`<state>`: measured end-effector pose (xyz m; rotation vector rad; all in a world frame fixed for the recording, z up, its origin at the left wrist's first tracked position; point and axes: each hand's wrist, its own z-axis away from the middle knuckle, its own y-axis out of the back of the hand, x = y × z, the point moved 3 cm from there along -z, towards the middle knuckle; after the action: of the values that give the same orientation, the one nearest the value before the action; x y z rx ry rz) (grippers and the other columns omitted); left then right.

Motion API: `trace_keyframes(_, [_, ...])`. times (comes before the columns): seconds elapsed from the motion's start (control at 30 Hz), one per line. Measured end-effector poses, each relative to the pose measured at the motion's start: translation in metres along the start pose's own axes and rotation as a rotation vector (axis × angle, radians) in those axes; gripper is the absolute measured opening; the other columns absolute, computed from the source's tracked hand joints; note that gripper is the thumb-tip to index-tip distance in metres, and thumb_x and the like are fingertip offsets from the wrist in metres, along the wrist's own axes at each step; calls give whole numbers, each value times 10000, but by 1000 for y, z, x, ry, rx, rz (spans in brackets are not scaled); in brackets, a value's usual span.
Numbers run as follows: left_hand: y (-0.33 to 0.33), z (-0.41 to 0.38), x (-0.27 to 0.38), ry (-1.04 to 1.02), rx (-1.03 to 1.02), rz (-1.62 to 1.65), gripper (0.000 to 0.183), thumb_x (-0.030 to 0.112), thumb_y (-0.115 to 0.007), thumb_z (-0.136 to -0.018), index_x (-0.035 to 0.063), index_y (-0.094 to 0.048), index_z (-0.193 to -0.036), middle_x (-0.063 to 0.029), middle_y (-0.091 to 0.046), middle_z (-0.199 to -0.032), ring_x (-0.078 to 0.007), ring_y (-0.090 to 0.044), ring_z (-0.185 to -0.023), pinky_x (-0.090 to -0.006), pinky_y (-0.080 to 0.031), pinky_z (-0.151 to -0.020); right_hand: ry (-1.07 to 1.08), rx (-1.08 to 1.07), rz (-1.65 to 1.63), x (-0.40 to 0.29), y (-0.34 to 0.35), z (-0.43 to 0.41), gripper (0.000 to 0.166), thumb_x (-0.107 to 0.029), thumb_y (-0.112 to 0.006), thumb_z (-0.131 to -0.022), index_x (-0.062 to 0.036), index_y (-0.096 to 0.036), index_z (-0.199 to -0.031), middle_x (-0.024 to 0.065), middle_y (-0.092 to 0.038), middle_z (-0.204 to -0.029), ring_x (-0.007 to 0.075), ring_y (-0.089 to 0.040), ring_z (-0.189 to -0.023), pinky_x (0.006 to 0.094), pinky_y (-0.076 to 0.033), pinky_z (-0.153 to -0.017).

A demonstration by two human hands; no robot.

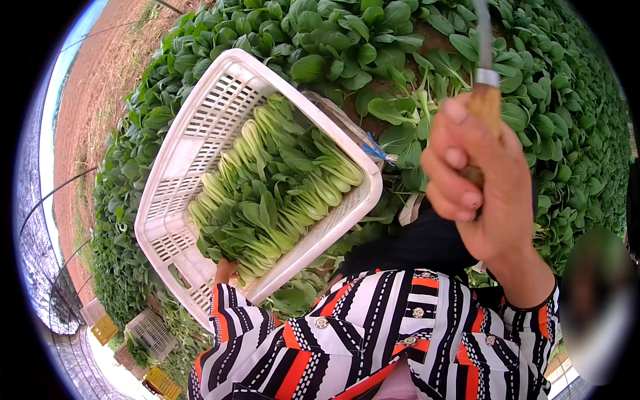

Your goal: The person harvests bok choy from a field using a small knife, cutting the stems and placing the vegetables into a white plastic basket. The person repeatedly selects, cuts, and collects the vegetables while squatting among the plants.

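Note:
My right hand [482, 185] is raised, its fingers wrapped around the wooden handle [485, 107] of a metal-bladed cutting tool. The blade [484, 35] points away from me and runs past the top of the view, so its full shape is cut off. My left hand [226, 270] reaches into a white plastic crate [372, 185] at its near end, touching the bok choy there. Leaves hide its fingertips, and whether they grip anything is unclear. Rows of bok choy [260, 195] lie in the crate, pale stems facing outward along both sides.
Growing leafy greens [550, 115] surround the crate. Cut or loose plants [425, 105] lie on soil beyond its right corner. Blue twine [376, 150] hangs at that corner. More crates [152, 334] stand at lower left. Another person [595, 300], blurred, is at far right.

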<state>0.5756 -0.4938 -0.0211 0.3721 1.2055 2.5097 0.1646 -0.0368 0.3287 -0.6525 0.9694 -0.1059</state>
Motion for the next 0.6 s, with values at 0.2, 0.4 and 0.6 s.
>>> trace_keyframes(0.2, [38,42,31,201,-285,-79,408,247,-652,-839,-79,-602,-1080,-190,-678,-869,-262,-686,-647,-328,-548,-452,-272,-689,171,32,-69,55,262,-167,-583,-865,33,-429,-935,110,-524,-711,201,-514,-573,364,-419,-525])
trace_keyframes(0.4, [103,71,104,96,-186,28,442,271,-661,-838,-75,-598,-1106,-175,-683,-863,-231,-691,-672,-301,-531,-451,-653,-971,-315,18,-75,107,220,-166,-508,-899,25,-440,-986,174,-641,-865,307,-622,-735,406,-470,-635])
trace_keyframes(0.6, [124,103,257,-545,177,185,543,240,-660,-843,-21,-504,-1292,-162,-685,-986,-204,-683,-816,-283,-532,-660,75,-745,310,12,-54,173,231,-208,-505,-927,-2,-440,-1008,134,-632,-882,263,-610,-733,376,-464,-622])
